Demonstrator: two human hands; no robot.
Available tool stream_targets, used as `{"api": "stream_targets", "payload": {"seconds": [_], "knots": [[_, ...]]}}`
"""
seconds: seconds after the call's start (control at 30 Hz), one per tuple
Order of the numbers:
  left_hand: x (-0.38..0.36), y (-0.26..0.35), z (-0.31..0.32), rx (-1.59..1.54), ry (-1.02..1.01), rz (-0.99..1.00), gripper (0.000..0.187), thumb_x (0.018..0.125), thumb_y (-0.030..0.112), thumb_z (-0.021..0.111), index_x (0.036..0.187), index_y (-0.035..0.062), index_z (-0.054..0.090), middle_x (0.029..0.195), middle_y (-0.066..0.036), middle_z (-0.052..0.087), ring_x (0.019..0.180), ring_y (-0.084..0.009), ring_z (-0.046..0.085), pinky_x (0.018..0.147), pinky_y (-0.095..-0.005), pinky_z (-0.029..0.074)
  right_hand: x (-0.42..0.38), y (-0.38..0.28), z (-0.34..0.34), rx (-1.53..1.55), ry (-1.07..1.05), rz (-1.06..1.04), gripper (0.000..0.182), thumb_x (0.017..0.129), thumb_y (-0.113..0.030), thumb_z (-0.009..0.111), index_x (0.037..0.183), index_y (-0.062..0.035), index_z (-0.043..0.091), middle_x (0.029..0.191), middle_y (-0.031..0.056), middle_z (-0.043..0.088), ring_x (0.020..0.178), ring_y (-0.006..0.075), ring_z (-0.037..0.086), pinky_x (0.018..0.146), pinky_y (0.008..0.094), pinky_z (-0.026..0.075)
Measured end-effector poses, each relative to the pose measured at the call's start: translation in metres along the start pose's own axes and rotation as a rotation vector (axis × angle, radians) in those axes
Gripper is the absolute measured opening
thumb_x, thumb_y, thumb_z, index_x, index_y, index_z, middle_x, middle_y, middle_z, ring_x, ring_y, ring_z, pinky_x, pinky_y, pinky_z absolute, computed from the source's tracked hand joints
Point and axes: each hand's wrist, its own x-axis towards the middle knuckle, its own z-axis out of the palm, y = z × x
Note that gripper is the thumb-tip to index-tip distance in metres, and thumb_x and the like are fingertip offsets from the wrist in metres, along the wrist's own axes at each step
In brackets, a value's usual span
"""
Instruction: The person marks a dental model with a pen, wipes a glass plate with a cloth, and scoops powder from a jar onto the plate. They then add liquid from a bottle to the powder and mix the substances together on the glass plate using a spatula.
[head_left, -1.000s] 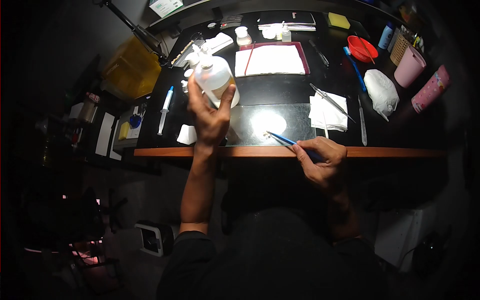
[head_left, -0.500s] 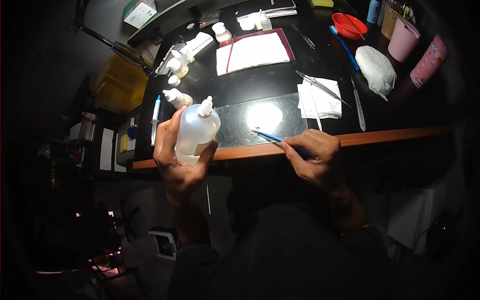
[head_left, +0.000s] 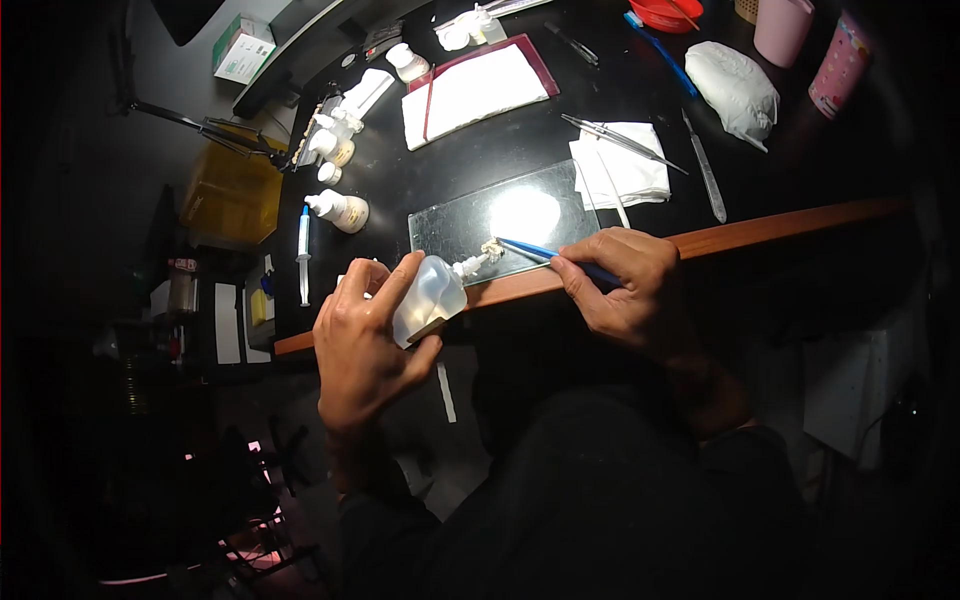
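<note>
My left hand [head_left: 368, 335] is wrapped round a translucent plastic dropper bottle [head_left: 432, 297], tilted so its white nozzle [head_left: 468, 267] points right and up. Right at the nozzle is a small, lumpy, cream-coloured piece [head_left: 491, 249], at the tip of slender blue tweezers [head_left: 540, 252]. My right hand [head_left: 625, 280] closes on these tweezers in a pen-like grip, its fingers near the table edge. Beneath the piece lies a scratched glass plate [head_left: 450, 215] with a bright light reflection on it.
A folded white cloth [head_left: 475, 100] on a dark red tray lies behind the glass. White bottles [head_left: 340, 212] and a syringe [head_left: 304, 255] are at left. Metal tweezers [head_left: 640, 148] rest on a tissue [head_left: 640, 185] at right, beside a scalpel-like tool [head_left: 706, 170]. The wooden table edge [head_left: 740, 237] runs in front.
The bottle, upright before, has tipped over to the right, bringing its nozzle to the small piece. My right hand still holds the tweezers. The whole view has shifted slightly.
</note>
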Motion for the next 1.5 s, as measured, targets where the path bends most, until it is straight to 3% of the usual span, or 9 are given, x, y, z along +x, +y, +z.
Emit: {"api": "stream_targets", "payload": {"seconds": [0.43, 0.93, 1.23, 1.5], "knots": [[0.019, 0.020, -0.010, 0.250, -0.111, 0.016, 0.069, 0.066, 0.022, 0.087, 0.134, 0.0132, 0.076, 0.101, -0.009, 0.065, 0.090, -0.0310, 0.071, 0.082, -0.0451, 0.056, -0.001, 0.003, 0.001, 0.018, 0.037, -0.030, 0.009, 0.093, -0.006, 0.080, 0.088, -0.0003, 0.075, 0.081, 0.0143, 0.078, 0.073, 0.0262, 0.078, 0.062, 0.0349, 0.056], [0.027, 0.021, -0.012, 0.284, -0.116, 0.068, 0.067, 0.065, 0.021, 0.086, 0.131, 0.0103, 0.079, 0.097, -0.009, 0.065, 0.085, -0.0299, 0.070, 0.075, -0.0441, 0.055, -0.001, 0.004, 0.001, 0.022, 0.045, -0.048, 0.009, 0.093, -0.006, 0.080, 0.088, -0.0003, 0.075, 0.081, 0.0147, 0.077, 0.071, 0.0274, 0.078, 0.061, 0.0363, 0.056], [0.026, 0.014, -0.012, 0.249, -0.116, 0.079, 0.068, 0.067, 0.025, 0.086, 0.133, 0.0104, 0.076, 0.098, -0.011, 0.065, 0.085, -0.0324, 0.071, 0.075, -0.0451, 0.056, -0.001, 0.004, 0.001, 0.011, 0.036, -0.039, 0.009, 0.094, -0.007, 0.080, 0.090, -0.0002, 0.076, 0.082, 0.0150, 0.078, 0.073, 0.0268, 0.079, 0.063, 0.0355, 0.057], [0.009, -0.010, -0.008, -0.062, -0.100, -0.028, 0.069, 0.068, 0.030, 0.083, 0.134, 0.0124, 0.072, 0.101, -0.012, 0.066, 0.086, -0.0361, 0.073, 0.075, -0.0479, 0.059, 0.000, 0.005, 0.004, -0.041, 0.017, -0.066, 0.007, 0.090, -0.006, 0.084, 0.092, -0.0027, 0.078, 0.083, 0.0125, 0.077, 0.074, 0.0273, 0.077, 0.063, 0.0364, 0.057]]}}
